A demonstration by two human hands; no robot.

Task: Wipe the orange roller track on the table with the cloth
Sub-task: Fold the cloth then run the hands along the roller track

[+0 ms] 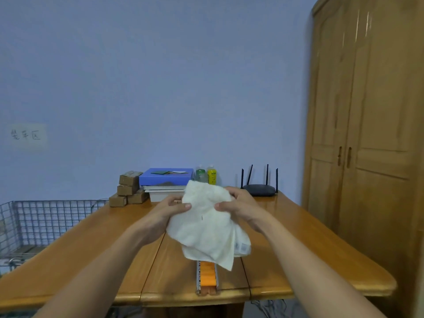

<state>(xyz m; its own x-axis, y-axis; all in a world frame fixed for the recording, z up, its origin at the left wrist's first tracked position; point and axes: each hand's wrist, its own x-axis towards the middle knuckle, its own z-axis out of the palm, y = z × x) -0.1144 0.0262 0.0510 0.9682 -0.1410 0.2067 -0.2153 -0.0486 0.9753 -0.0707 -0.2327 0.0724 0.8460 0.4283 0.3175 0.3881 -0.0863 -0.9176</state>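
While gripped by left hand [171,208] and right hand [238,206], white cloth [206,228] hanging in air; orange roller track [207,277] directly below grip, on table [91,253]. Best bunched firmly, then lowered and pressed lengthwise.

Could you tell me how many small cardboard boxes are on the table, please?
4: two stacked at the back, two side by side below them, left of the blue box. Others may be hidden.
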